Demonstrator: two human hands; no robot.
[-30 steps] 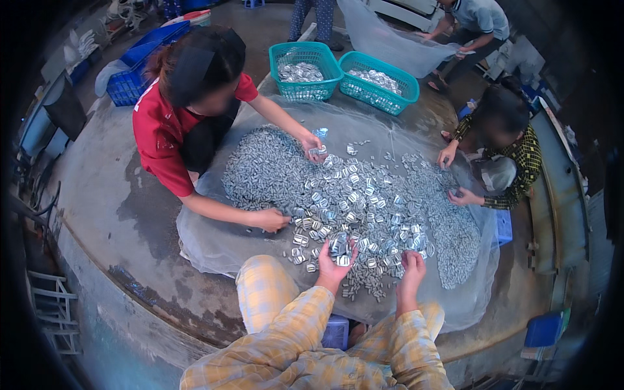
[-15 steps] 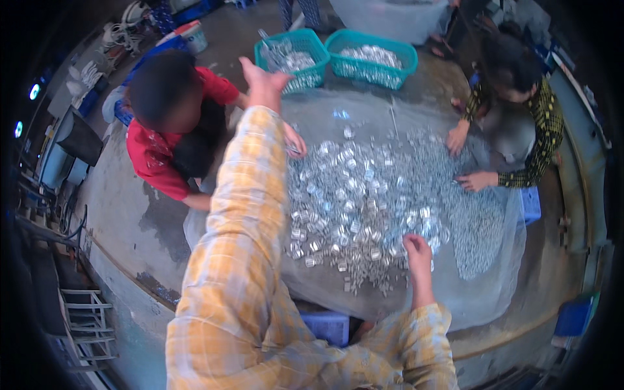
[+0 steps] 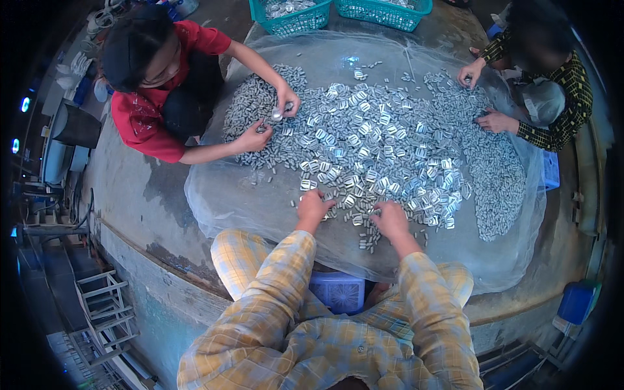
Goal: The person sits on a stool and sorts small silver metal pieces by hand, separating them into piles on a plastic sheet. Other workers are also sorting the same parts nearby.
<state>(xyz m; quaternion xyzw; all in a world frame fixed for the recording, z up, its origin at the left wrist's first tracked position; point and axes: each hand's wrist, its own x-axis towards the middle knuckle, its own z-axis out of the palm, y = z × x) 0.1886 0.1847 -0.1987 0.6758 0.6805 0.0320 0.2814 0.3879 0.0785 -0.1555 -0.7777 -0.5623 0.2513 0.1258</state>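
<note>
A wide heap of small silver metal pieces lies on a translucent sheet (image 3: 224, 211). Shiny slotted metal plates (image 3: 383, 149) are mixed in with small dull grey slugs (image 3: 497, 201). At the heap's near edge, my left hand (image 3: 314, 209) has its thumb apart from the fingers, its fingertips beside a few shiny plates. To its right, my right hand (image 3: 392, 221) is palm down with fingers curled in at the slugs. Whatever lies between those fingertips is too small and hidden to make out. Bare sheet and scattered pieces separate my two hands.
At left a person in a red shirt (image 3: 153, 123) holds a shiny piece over grey slugs. Another in a dark checked shirt (image 3: 562, 107) works at right. Two green baskets (image 3: 299, 23) of pieces stand at the back. A blue-purple crate (image 3: 337, 292) is between my knees.
My left hand has come back from the green basket at the far left to the heap's near edge. My right hand has shifted slightly left. The view has tilted down.
</note>
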